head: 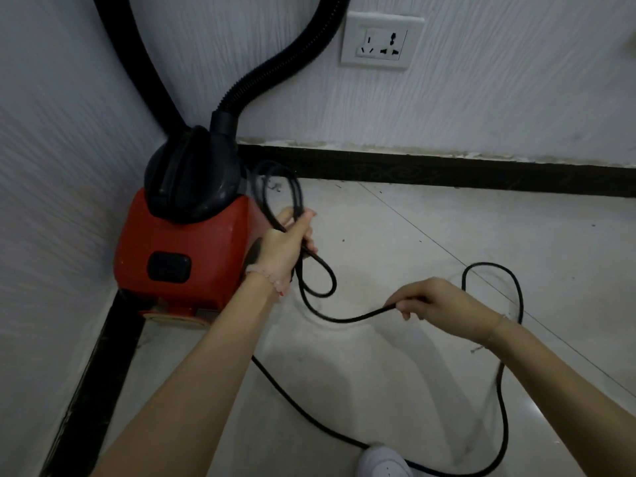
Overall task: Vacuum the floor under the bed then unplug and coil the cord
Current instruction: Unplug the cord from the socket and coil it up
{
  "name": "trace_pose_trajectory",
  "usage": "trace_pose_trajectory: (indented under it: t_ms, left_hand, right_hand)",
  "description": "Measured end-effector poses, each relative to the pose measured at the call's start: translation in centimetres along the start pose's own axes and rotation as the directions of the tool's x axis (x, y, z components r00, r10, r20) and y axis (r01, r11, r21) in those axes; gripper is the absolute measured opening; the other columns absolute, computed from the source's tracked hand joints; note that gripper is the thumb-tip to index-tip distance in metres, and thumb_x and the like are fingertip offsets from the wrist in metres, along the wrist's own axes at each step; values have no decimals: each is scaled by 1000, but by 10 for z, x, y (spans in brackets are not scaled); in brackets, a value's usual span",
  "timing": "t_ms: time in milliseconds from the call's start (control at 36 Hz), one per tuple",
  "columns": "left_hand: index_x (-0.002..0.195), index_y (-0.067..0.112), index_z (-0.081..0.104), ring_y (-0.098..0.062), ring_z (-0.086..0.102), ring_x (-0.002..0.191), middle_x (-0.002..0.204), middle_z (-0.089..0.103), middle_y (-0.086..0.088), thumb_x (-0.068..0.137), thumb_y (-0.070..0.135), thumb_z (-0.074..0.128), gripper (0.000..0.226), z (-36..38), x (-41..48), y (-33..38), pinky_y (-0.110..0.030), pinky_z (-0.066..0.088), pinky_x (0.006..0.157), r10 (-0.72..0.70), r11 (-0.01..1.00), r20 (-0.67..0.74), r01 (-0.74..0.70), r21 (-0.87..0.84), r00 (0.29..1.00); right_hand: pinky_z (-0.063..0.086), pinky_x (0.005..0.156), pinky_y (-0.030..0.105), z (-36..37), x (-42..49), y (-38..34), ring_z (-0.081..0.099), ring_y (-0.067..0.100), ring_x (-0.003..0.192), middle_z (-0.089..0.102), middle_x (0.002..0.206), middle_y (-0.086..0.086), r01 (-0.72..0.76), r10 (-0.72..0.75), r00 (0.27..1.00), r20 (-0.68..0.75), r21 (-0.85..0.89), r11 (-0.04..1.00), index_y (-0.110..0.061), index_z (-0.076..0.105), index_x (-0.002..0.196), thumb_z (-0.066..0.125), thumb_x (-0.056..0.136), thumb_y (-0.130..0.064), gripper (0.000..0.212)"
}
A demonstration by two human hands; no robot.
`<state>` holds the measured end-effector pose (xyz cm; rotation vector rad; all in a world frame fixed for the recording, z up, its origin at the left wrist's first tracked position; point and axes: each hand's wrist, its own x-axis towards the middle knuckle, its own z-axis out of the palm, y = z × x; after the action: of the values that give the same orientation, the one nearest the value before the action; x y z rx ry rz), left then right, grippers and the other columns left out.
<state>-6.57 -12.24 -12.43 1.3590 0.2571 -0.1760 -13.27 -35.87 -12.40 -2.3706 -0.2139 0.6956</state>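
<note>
left hand (287, 244) grips looped cord (344, 318) | right hand (437, 299) pinches slack

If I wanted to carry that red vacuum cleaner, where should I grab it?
Probably by the dark handle arching over the top of the vacuum cleaner, reaching down from above. It is a raised strap along the top that looks made for fingers to hook under. The hose blocks the far end, and the left hand with the cord is close on the right.
</note>
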Motion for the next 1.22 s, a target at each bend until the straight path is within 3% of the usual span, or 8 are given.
trace_pose_trajectory:
  t_ms: [194, 389, 583, 722, 889, 1000, 1111, 1222]
  left_hand:
    - [94, 16, 59, -13, 69, 74, 85, 68, -2, 94, 29, 53, 14, 26, -25, -26, -31, 56, 74, -284, 945, 375, 191, 267, 882]
    - [91, 10, 61, -22, 68, 73, 74, 66, -4, 89, 34, 59, 24, 35, -46, -33, -50, 53, 87, -380, 893, 605, 448, 44, 700]
    - [86, 13, 61, -10, 54, 44, 65, 66, 0, 92, 7, 51, 13, 31, -51, -27, -24, 50, 52, -466, 884, 633, 360, 298, 618]
    - [86, 10, 64, -5, 40, 37, 62, 58, 2, 81, 9, 47, 18, 12, -45, -27, -17, 39, 43, -375, 821, 656, 564, -94, 656]
    - [90, 9, 70, -5, 46, 40, 65, 59, 3, 65, 10, 77, 26, -6, -35, -30, -16, 45, 45, -154, 597, 715, 641, -483, 682]
    - [93, 7, 67, -7, 50, 43, 69, 63, 1, 70, 7, 72, 24, -5, -34, -29, -18, 51, 51, -145, 492, 656, 629, -602, 741]
    - [92, 10, 62, -10, 57, 52, 73, 66, -3, 87, 10, 51, 12, 9, -31, -28, -22, 54, 63, -295, 720, 425, 492, -490, 856]
    - [91, 16, 60, -16, 65, 81, 96, 67, -6, 95, 10, 45, 16, 21, -33, -34, -30, 48, 86, -280, 860, 356, 398, -320, 892]
  right_hand:
    - [52, 77, 29, -15, 4, -46, 66, 8, 74, 72, 74, -2, 177, -149, 970, -190, 137, 975, -19, 64, 87, 64, 87, -17, 2]
    - [52, 71, 36, -14, 11, -48, 64, 16, 72, 67, 72, -6, 115, -97, 921, -377, 26, 993, -21, 51, 84, 75, 76, -31, 27]
    - [43, 56, 38, -12, 10, -37, 46, 14, 55, 52, 61, -6, 32, -101, 877, -470, -152, 988, -15, 46, 81, 75, 66, -52, 50]
    - [46, 66, 33, -21, 4, -16, 57, 12, 70, 64, 77, 4, 76, 25, 883, -468, 195, 978, -15, 59, 81, 72, 78, -37, 25]
    - [40, 75, 5, -10, 3, 29, 61, 4, 98, 67, 101, -7, -62, 107, 909, -404, 125, 990, -17, 62, 103, 60, 91, -18, 12]
    - [44, 70, 18, -1, 0, 31, 65, 10, 86, 70, 87, -3, -63, 123, 890, -440, 148, 987, -24, 57, 99, 57, 93, -18, 9]
    - [39, 54, 25, 3, 0, 14, 48, 15, 54, 64, 69, -3, 32, 80, 846, -527, 200, 979, -26, 60, 90, 56, 93, -20, 8]
    - [32, 46, 13, 9, 3, -8, 40, 5, 45, 64, 65, -2, 51, 36, 891, -453, 177, 983, -24, 65, 88, 58, 92, -20, 9]
